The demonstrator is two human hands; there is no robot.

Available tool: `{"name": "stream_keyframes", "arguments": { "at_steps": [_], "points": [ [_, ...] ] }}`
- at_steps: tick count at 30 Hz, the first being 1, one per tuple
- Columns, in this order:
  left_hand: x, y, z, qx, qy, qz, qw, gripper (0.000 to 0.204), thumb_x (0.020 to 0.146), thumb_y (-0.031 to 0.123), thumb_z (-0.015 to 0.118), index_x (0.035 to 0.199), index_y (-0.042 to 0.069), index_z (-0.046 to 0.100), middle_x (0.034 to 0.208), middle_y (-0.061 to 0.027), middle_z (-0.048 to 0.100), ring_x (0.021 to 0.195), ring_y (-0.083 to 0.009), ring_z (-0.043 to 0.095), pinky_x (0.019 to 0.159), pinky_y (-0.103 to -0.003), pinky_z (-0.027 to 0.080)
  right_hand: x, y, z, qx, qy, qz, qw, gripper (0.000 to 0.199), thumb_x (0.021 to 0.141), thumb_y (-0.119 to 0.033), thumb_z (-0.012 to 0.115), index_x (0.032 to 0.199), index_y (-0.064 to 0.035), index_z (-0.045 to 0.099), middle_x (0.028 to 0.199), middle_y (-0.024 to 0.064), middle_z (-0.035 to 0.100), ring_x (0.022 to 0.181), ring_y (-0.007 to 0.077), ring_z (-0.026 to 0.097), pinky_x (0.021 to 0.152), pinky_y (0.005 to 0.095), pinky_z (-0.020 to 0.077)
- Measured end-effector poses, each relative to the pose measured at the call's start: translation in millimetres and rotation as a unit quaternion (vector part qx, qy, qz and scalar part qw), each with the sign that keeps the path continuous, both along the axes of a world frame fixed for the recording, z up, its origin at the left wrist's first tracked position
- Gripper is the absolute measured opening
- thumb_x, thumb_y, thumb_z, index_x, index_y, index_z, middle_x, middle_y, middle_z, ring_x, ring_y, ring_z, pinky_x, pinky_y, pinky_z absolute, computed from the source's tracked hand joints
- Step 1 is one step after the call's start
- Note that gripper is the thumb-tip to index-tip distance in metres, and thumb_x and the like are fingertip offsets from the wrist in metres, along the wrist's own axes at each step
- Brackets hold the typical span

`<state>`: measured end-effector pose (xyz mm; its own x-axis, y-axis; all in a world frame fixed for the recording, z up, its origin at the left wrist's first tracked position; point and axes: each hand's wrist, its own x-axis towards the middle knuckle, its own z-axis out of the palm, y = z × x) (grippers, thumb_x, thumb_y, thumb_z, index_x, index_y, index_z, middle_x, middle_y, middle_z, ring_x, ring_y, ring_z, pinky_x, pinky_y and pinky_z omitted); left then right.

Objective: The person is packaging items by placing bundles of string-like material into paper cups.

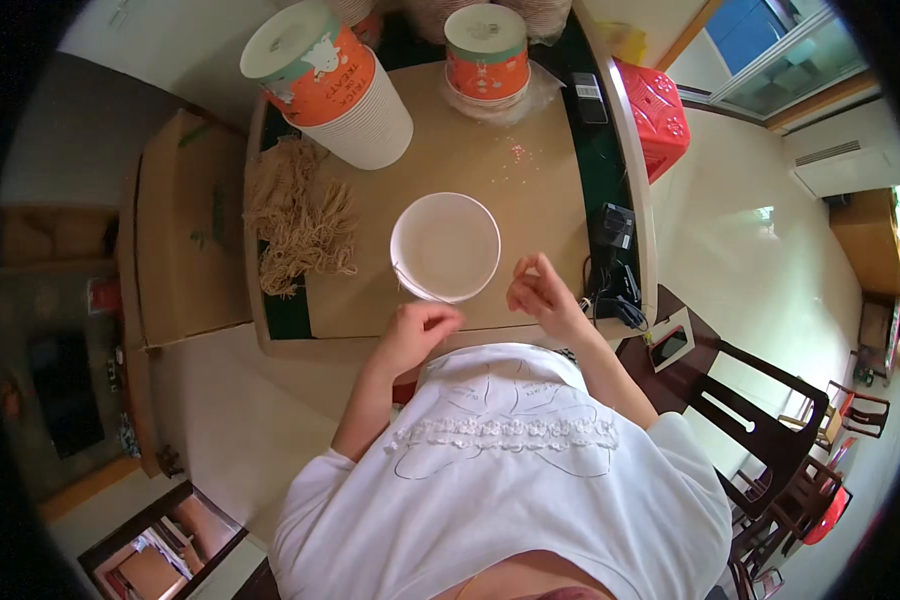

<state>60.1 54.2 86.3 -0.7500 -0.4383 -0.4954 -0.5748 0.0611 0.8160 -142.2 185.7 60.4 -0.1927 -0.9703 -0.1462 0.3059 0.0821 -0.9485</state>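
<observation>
A white paper bucket (446,245) stands mouth up on the table in front of me, and its inside shows pale and bare. Along its near left rim runs a thin cord (406,282), with its lower end close to my left hand. My left hand (420,335) is just below the near rim, fingers curled together; whatever they pinch is too small to make out. To the right of the bucket, apart from it, my right hand (545,292) is raised with its fingers bent in. Anything between those fingertips cannot be made out.
Nested orange-and-white buckets (355,105) lean at the back left, and a shorter stack (487,60) sits in plastic behind. Tan strings (305,225) lie in a bundle at left. Black adapters and cables (620,280) line the right edge, beside a red stool (652,120).
</observation>
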Motion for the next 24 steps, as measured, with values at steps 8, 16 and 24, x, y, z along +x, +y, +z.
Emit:
{"name": "stream_keyframes", "arguments": {
  "at_steps": [8,16,24],
  "points": [
    [-33,16,6,-0.240,0.255,-0.091,0.932,0.031,0.071,-0.002,0.069,0.101,0.005,0.065,0.089,-0.0082,0.063,0.077,-0.0221,0.062,0.066,-0.031,0.051,21,4,2,0.031,-0.009,0.105,0.994,0.014,0.093,0.002,0.041,0.103,-0.0045,0.034,0.082,0.0072,0.051,0.076,0.0130,0.052,0.069,0.0243,0.0437],
    [-20,16,-8,-0.198,0.279,-0.107,0.933,0.006,0.076,0.006,0.066,0.081,0.005,0.063,0.080,-0.0088,0.060,0.074,-0.0257,0.061,0.066,-0.035,0.049,23,10,20,0.114,-0.054,0.144,0.981,0.021,0.094,0.000,0.041,0.112,-0.0063,0.033,0.073,0.0060,0.053,0.063,0.0091,0.041,0.059,0.0204,0.0356],
    [-7,20,-13,-0.165,0.259,0.003,0.952,0.015,0.077,0.006,0.064,0.092,0.003,0.060,0.086,-0.0097,0.059,0.079,-0.0287,0.060,0.067,-0.036,0.048,35,5,11,0.117,-0.012,0.117,0.986,0.018,0.094,0.000,0.041,0.109,-0.0065,0.033,0.073,0.0060,0.053,0.063,0.0072,0.043,0.055,0.0188,0.0322]
  ]
}}
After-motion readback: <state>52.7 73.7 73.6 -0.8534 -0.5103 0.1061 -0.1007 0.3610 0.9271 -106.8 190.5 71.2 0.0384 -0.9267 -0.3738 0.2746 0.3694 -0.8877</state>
